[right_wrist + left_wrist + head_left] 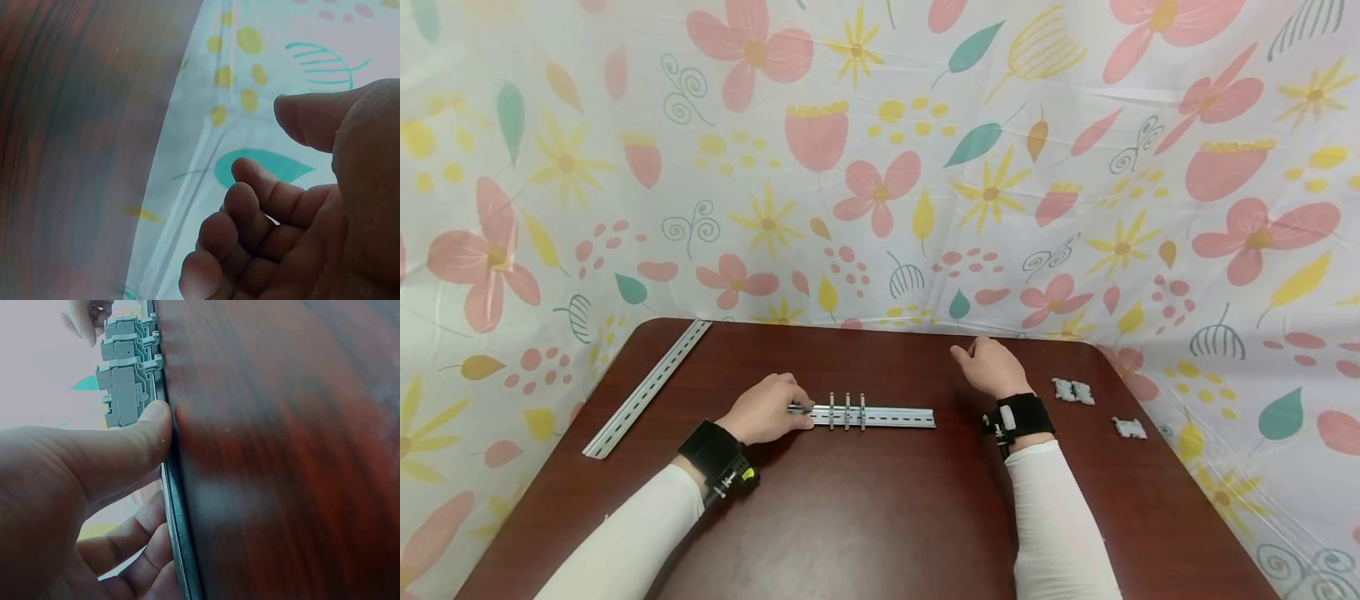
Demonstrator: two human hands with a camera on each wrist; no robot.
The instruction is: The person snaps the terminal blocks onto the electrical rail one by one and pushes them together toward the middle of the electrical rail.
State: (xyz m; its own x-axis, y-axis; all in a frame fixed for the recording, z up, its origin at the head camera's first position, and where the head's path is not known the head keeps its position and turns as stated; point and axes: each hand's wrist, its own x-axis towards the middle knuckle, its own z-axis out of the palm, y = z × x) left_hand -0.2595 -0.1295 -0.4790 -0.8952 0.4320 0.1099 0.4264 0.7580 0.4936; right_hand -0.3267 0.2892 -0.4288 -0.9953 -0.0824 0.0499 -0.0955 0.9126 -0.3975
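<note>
A slotted metal DIN rail [898, 417] lies crosswise on the table, with three grey terminal blocks [847, 412] standing on it side by side. My left hand [767, 410] pinches the rail's left end. In the left wrist view the thumb [153, 434] presses one edge close to the nearest terminal block [125, 394], and the fingers curl behind the rail. Over the table's far right part, my right hand [994, 367] holds nothing. Its fingers [219, 234] are loosely bent and the thumb stands apart from them in the right wrist view.
A longer slotted rail [647, 387] lies slanted along the table's left edge. Two grey terminal blocks [1072, 391] sit together at the right, and another grey block [1128, 428] lies nearer the right edge. A flowered cloth [880, 167] hangs behind the brown table [850, 517].
</note>
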